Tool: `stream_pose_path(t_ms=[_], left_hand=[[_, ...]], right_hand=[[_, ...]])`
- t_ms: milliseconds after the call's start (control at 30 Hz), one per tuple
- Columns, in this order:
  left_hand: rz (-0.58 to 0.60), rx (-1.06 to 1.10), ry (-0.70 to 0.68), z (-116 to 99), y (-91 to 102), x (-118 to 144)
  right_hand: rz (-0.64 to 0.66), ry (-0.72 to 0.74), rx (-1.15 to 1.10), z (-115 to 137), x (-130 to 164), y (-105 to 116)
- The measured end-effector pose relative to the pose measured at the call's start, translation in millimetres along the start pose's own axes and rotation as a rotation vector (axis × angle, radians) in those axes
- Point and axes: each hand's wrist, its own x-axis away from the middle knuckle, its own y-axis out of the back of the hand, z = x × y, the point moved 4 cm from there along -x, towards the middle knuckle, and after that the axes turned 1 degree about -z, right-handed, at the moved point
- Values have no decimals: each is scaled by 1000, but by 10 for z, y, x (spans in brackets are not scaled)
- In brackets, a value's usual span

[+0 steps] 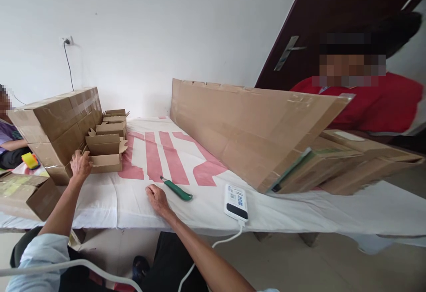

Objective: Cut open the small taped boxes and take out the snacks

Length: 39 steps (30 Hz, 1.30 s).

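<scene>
Light blue short sleeve on left arm, cuff ending above elbow. Right forearm bare to lower frame edge. Left hand (80, 164) and right hand (157, 199) bare: no gloves, rings or watch visible. Dark trousers below table edge.

Bare cloth (100, 203) between hands, small boxes (108, 145) left, cardboard sheet (253, 128) walling right

A white cloth (100, 203) patterned with broad pinkish-red blocks is being shown over the bench. Plain brown is being displayed by the small open cardboard boxes (106, 147) and the long cardboard panel (249, 123). A green-handled utility knife (176, 189) and a white power bank (236, 201) with a black band are being seen.
</scene>
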Motion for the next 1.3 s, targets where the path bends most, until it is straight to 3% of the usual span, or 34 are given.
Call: stream_pose_path(t_ms=[100, 267, 500, 667, 833, 967, 1067, 1300], left_hand=[[-7, -45, -24, -210, -29, 220], [190, 30, -38, -472, -362, 513], [233, 90, -24, -514, -631, 340], [255, 116, -1, -507, -676, 218], [273, 171, -28, -460, -682, 315], [259, 226, -63, -401, -651, 508], [240, 268, -70, -351, -620, 691], [205, 408, -111, -294, -552, 1363]], right_hand=[[5, 3, 2, 9, 6, -1], [12, 21, 21, 25, -3, 10], [22, 54, 86, 6, -12, -14], [70, 131, 144, 51, -1, 66], [-42, 249, 578, -3, -30, 611], [-52, 120, 853, -261, -20, 984], [-36, 68, 922, -426, 42, 1038], [-90, 142, 952, -579, 184, 1002]])
